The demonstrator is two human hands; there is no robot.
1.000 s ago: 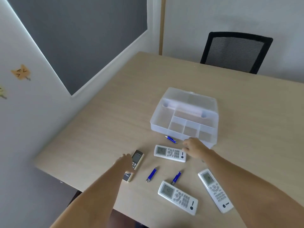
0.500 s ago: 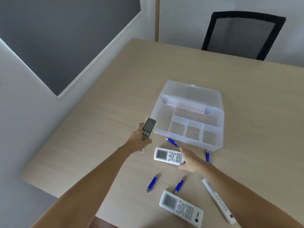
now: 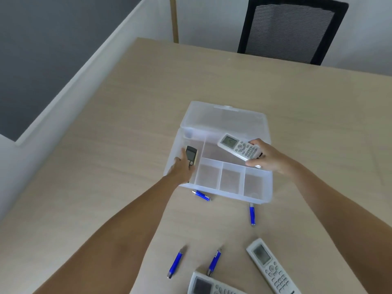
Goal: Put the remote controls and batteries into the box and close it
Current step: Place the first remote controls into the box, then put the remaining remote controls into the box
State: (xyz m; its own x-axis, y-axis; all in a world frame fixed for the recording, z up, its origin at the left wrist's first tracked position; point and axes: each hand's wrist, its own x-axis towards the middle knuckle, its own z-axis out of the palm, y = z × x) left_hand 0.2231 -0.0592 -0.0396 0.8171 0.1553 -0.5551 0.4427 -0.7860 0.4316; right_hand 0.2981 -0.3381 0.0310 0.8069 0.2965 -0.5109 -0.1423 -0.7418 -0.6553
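Note:
A clear plastic box (image 3: 257,199) with several compartments stands open on the wooden table, its lid (image 3: 224,117) folded back. My left hand (image 3: 181,169) holds a small dark-faced remote (image 3: 191,156) over the box's left compartment. My right hand (image 3: 266,157) grips a white remote (image 3: 238,147) above the long rear compartment. Two more white remotes (image 3: 271,266) (image 3: 212,286) lie on the table near me. Several blue batteries lie loose: two by the box's front wall (image 3: 201,195) (image 3: 252,214) and two nearer me (image 3: 175,263) (image 3: 213,262).
A black mesh chair (image 3: 290,28) stands at the table's far side. A wall with a grey panel (image 3: 42,49) runs along the table's left edge.
My left hand has carried the small remote from beside the box to over its left compartment. My right hand has lifted a white remote off the table and brought it over the box.

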